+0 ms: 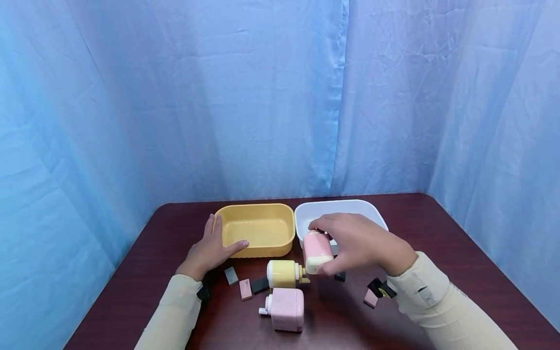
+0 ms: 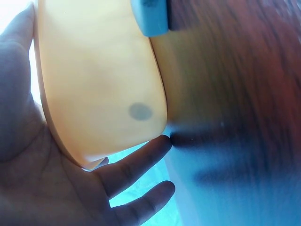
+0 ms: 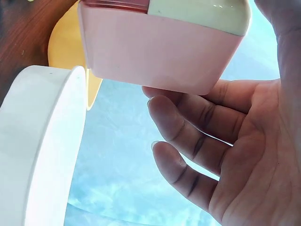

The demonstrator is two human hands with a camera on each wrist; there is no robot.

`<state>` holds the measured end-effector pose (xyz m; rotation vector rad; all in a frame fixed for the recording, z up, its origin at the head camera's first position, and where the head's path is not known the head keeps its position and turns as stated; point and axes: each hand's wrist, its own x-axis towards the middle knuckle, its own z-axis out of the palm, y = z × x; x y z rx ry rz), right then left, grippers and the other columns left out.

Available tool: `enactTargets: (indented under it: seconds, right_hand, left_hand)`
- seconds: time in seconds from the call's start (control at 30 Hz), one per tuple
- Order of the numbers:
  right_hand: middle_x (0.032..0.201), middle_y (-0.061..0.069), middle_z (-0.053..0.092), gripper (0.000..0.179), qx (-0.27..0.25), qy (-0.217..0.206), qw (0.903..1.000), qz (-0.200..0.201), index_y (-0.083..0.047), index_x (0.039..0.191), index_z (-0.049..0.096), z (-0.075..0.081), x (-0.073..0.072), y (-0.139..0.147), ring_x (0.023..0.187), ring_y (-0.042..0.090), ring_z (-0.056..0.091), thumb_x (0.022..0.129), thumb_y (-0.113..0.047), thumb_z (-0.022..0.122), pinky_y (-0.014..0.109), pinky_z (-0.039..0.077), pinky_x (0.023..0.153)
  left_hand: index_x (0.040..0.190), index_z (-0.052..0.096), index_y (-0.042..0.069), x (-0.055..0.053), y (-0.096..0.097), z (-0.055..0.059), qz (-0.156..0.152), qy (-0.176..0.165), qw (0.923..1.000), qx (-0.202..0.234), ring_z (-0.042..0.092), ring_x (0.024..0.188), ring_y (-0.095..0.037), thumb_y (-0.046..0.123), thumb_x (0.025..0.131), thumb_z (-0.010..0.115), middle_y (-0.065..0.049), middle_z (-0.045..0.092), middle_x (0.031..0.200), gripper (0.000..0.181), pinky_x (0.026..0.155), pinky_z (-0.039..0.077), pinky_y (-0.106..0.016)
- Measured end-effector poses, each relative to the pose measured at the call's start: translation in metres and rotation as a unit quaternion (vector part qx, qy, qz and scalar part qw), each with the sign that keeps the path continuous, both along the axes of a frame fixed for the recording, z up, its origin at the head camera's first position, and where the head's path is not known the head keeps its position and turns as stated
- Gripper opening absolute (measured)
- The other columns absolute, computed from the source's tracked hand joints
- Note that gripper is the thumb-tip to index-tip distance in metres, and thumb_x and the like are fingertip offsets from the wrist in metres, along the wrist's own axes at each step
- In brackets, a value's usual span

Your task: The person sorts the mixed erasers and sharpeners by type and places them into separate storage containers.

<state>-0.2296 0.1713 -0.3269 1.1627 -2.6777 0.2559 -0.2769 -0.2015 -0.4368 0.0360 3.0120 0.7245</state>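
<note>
A pink pencil sharpener with a cream end (image 1: pixel 318 249) is held between the thumb and fingers of my right hand (image 1: pixel 360 240), raised at the front of the white tub (image 1: pixel 374 210). In the right wrist view the sharpener's pink side (image 3: pixel 155 52) shows above the lower fingers. My left hand (image 1: pixel 210 250) rests at the left end of the yellow tub (image 1: pixel 262 252), thumb along the front rim and straight fingers by the left side. Below the right hand a yellow crank sharpener (image 1: pixel 282 273) lies on its side, with a pale pink one (image 1: pixel 287 309) nearer me.
Left of the sharpeners lie a grey eraser-like block (image 1: pixel 231 275), a pink one (image 1: pixel 245 289) and a dark one (image 1: pixel 260 285). Another pink block (image 1: pixel 370 298) is beneath the right wrist, and a black one (image 1: pixel 340 276) under the hand. Blue curtains (image 1: pixel 262 121) surround the dark table (image 1: pixel 144 291).
</note>
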Motion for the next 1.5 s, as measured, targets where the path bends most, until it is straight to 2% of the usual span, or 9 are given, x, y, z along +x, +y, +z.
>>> enactTargets:
  seconds: [0.3,0.63,0.83,1.0,1.3,1.5]
  right_hand:
    - [0.104,-0.020,0.063,0.071,0.000,0.000,1.0000,-0.001,-0.024,0.125,0.067,0.008,-0.009,-0.011,0.083,0.002,0.057,0.067,-0.062,0.082,0.025,0.049,0.071]
    - [0.104,-0.021,0.062,0.067,-0.009,0.024,0.9997,0.006,-0.028,0.120,0.066,0.010,-0.020,-0.025,0.085,0.002,0.056,0.066,-0.064,0.081,0.025,0.049,0.073]
    - [0.108,-0.016,0.065,0.079,-0.009,0.000,0.9999,-0.010,-0.024,0.127,0.066,0.013,-0.025,-0.035,0.090,0.005,0.058,0.063,-0.068,0.083,0.028,0.051,0.076]
    - [0.111,-0.015,0.065,0.082,-0.010,-0.018,0.9996,-0.020,-0.023,0.131,0.065,0.016,-0.029,-0.041,0.091,0.005,0.058,0.064,-0.069,0.082,0.028,0.051,0.074]
    - [0.103,-0.016,0.063,0.075,-0.014,-0.022,0.9993,-0.027,-0.026,0.126,0.066,0.017,-0.037,-0.050,0.085,0.005,0.057,0.064,-0.066,0.082,0.028,0.050,0.068]
    - [0.093,-0.017,0.061,0.066,-0.027,-0.020,0.9991,-0.027,-0.027,0.117,0.066,0.014,-0.049,-0.058,0.080,0.006,0.057,0.064,-0.061,0.083,0.028,0.049,0.066]
  left_hand:
    - [0.167,-0.005,0.010,-0.001,0.000,-0.001,0.004,-0.003,1.0000,0.002,0.048,0.139,-0.050,0.093,0.077,0.053,-0.017,-0.009,0.174,0.135,0.106,0.043,-0.068]
    - [0.167,-0.004,0.009,-0.001,0.000,-0.001,0.002,0.003,1.0000,0.002,0.050,0.137,-0.050,0.091,0.078,0.054,-0.018,-0.008,0.174,0.134,0.103,0.047,-0.065]
    - [0.167,-0.004,0.009,0.000,-0.001,-0.001,-0.002,0.005,0.9999,0.009,0.051,0.136,-0.049,0.090,0.079,0.055,-0.018,-0.008,0.174,0.133,0.100,0.050,-0.063]
    - [0.167,-0.003,0.009,-0.001,-0.001,-0.002,-0.003,0.007,0.9999,0.008,0.053,0.136,-0.048,0.090,0.079,0.055,-0.018,-0.008,0.174,0.133,0.097,0.053,-0.060]
    - [0.167,-0.004,0.009,-0.002,0.001,-0.002,-0.006,0.006,0.9999,0.008,0.051,0.138,-0.047,0.092,0.078,0.054,-0.017,-0.008,0.174,0.134,0.098,0.053,-0.059]
    - [0.167,-0.003,0.008,-0.001,0.000,-0.002,-0.010,0.007,0.9999,0.008,0.051,0.138,-0.047,0.091,0.079,0.054,-0.017,-0.009,0.174,0.134,0.098,0.053,-0.060]
